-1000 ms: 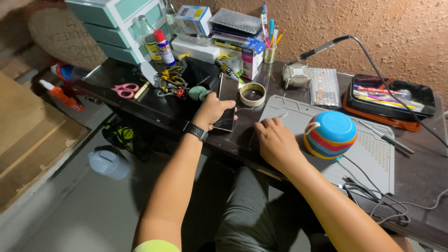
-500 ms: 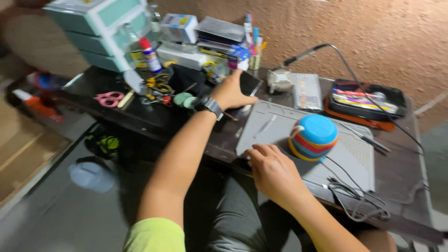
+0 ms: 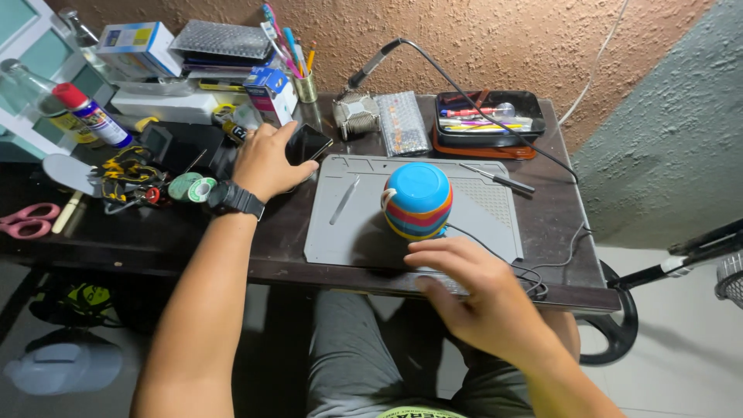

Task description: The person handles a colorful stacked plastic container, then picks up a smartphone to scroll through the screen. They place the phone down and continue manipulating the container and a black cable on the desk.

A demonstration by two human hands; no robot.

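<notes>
My left hand (image 3: 265, 161), with a black watch on the wrist, lies over the left end of a black phone (image 3: 311, 142) on the dark desk, fingers curled around it. My right hand (image 3: 470, 285) hovers at the front edge of the grey work mat (image 3: 340, 240), fingers apart and holding nothing. Just behind it a round device with a blue top and striped sides (image 3: 418, 200) stands on the mat, with a thin black cable (image 3: 495, 251) running from it past my right fingers.
Tweezers (image 3: 344, 200) and a slim screwdriver (image 3: 495, 179) lie on the mat. A black tray of tools (image 3: 487, 116), a metal heat sink (image 3: 356, 116) and a pen cup (image 3: 306, 85) stand behind. Tape rolls (image 3: 190, 188), a spray can (image 3: 93, 116) and pink scissors (image 3: 27, 220) crowd the left.
My right hand has drawn back from beside the striped device to the mat's front edge. My left hand has moved farther back on the desk with the phone. The view swung right.
</notes>
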